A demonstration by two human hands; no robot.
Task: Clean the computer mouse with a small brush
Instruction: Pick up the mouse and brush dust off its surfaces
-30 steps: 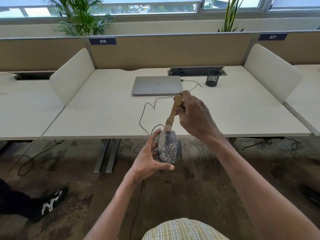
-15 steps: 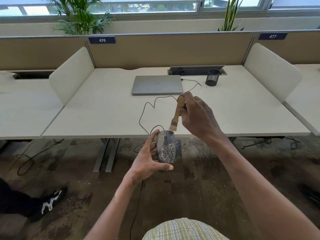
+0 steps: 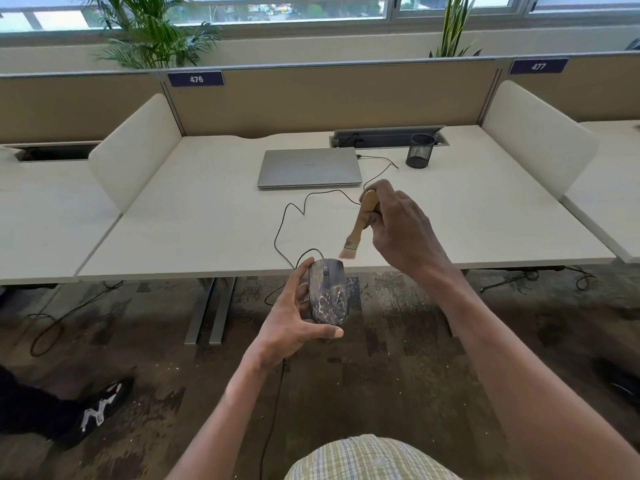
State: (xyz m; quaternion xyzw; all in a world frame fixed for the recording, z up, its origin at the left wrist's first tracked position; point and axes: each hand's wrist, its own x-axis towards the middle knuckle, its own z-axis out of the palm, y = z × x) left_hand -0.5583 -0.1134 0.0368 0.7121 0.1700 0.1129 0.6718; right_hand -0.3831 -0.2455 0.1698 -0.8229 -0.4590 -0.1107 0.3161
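A dark wired mouse (image 3: 328,292), its top speckled with pale dust, is held in front of the desk edge above the floor. My left hand (image 3: 294,317) grips it from the left and below, thumb under its near end. My right hand (image 3: 401,226) grips the wooden handle of a small brush (image 3: 360,225). The brush points down and left, its pale bristles hanging just above and to the right of the mouse's front end, not touching it. The mouse cable (image 3: 294,216) loops across the desk toward the laptop.
A shut silver laptop (image 3: 309,167) lies on the white desk (image 3: 194,223), with a black mesh pen cup (image 3: 420,151) to its right. White side dividers flank the desk. Another person's shoe (image 3: 93,410) rests on the floor at the left.
My right hand has lifted the brush off the mouse's front and swung it up and to the right. The left hand has kept the mouse nearly still.
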